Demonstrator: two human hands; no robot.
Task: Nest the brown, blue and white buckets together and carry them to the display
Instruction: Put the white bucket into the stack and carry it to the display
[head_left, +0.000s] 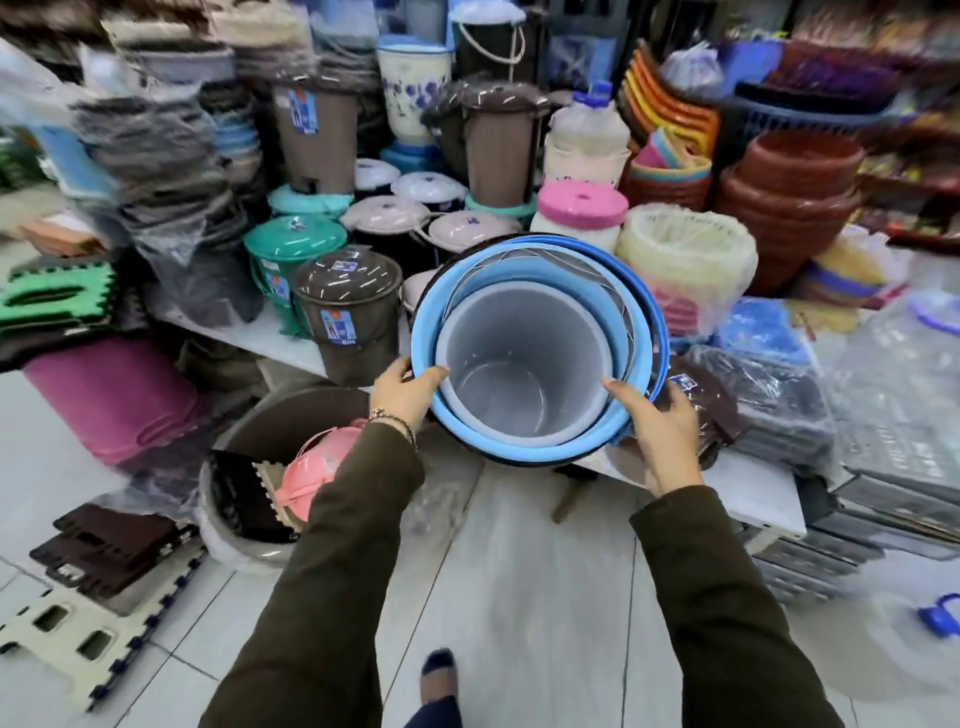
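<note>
The person stands at the edge of a crowded white worktop (748, 483), holding a nested stack of buckets out in front with both hands. The white bucket (524, 374) sits innermost, its mouth tipped toward the person; the blue bucket (631, 332) rings it, and a thin dark rim outside that is the brown bucket (519, 461), barely showing. The left hand (402, 392) grips the stack's left rim, fingers (434, 375) hooked over the blue edge. The right hand (657, 426) clasps the right rim, fingers curled over the lip and thumb outside. The stack hangs in the air just above the worktop's front edge, near a lidded brown bin (348, 317) and a pink-lidded container (581, 213). Dark sleeves cover both arms.
</note>
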